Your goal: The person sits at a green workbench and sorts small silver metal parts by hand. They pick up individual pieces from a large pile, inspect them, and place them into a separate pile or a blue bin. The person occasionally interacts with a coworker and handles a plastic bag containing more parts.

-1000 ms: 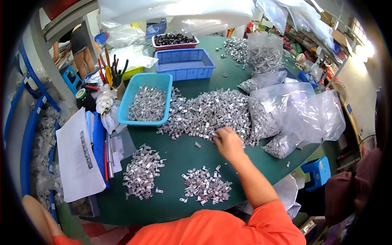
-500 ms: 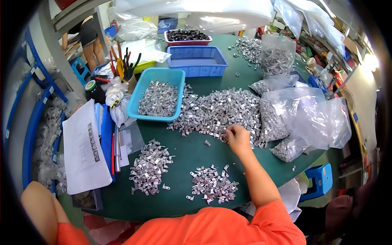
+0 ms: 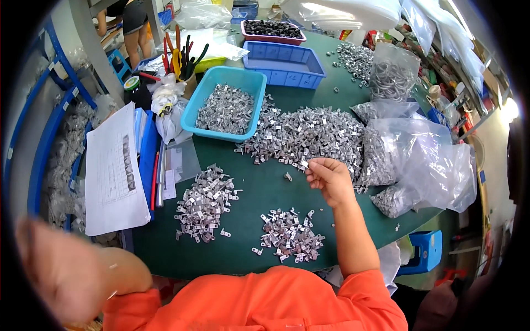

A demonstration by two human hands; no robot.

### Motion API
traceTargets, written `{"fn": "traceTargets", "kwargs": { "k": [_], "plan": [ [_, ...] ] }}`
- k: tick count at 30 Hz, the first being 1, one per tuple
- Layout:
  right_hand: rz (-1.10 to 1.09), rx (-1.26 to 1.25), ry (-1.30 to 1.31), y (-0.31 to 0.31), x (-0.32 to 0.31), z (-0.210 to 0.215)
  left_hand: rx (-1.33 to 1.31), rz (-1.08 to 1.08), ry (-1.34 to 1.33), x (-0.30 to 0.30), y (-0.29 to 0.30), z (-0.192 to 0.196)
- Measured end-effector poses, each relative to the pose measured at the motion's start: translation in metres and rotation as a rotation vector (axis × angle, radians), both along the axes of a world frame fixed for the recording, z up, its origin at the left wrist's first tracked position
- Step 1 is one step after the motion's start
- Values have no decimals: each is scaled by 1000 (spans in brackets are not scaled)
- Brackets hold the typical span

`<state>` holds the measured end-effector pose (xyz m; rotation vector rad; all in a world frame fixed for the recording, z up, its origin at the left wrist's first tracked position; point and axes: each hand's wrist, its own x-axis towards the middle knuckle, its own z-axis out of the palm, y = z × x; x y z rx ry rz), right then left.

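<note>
My right hand [image 3: 331, 179] is closed in a pinch at the near edge of the big heap of small metal brackets [image 3: 314, 132]. A bracket [image 3: 304, 164] shows at its fingertips. My left hand [image 3: 61, 270] is raised at the lower left, away from the table, and smeared by motion, so its fingers cannot be made out. Two smaller bracket piles lie nearer me: a left pile [image 3: 203, 207] and a right pile [image 3: 291, 234]. One loose bracket [image 3: 287, 176] rests between the heap and these piles. A turquoise bin [image 3: 190, 118] with more brackets stands left of the heap.
Behind the bin are a blue tray [image 3: 284, 77] and a red tray of black parts [image 3: 273, 32]. Clear plastic bags [image 3: 419, 160] of metal parts line the right side. Papers [image 3: 113, 176] and a cup of pliers [image 3: 182, 66] stand left. A blue stool [image 3: 422, 251] is at the right.
My left hand has come into view at the lower left. My right hand has turned and drawn back slightly from the heap, with a bracket now showing at its fingertips. The whole view has shifted.
</note>
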<state>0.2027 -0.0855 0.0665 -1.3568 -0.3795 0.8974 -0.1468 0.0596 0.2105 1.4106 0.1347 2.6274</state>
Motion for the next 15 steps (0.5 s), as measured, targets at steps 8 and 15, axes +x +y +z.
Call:
{"fn": "traceTargets", "kwargs": {
  "k": [8,15],
  "plan": [
    [25,-220,-537,10,0,-21,-575,-497,928,64,-1,-140],
    [115,-288,-782,37,11,-54,-715,-457,1094,48,11,-153]
  ]
}}
